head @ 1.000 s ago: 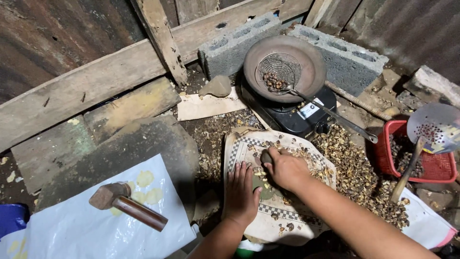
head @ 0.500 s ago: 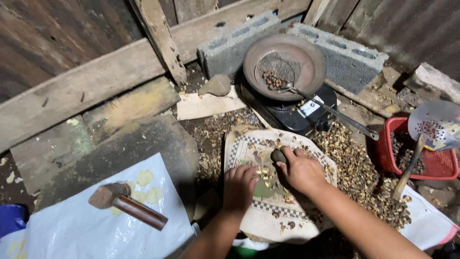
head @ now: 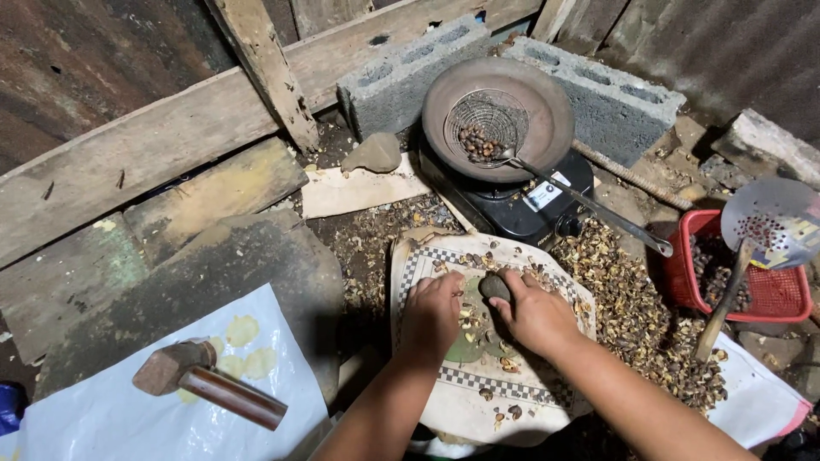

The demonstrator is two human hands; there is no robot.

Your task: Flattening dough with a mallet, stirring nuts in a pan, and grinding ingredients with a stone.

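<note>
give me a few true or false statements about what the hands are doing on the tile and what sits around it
1. The right hand grips a dark stone. True.
2. The left hand holds the wooden mallet. False: the mallet lies alone on the white sheet; the left hand rests on the patterned tile.
3. A wire strainer with nuts sits in the pan on the stove. True.
4. The red basket is left of the tile. False: it is to the right.
</note>
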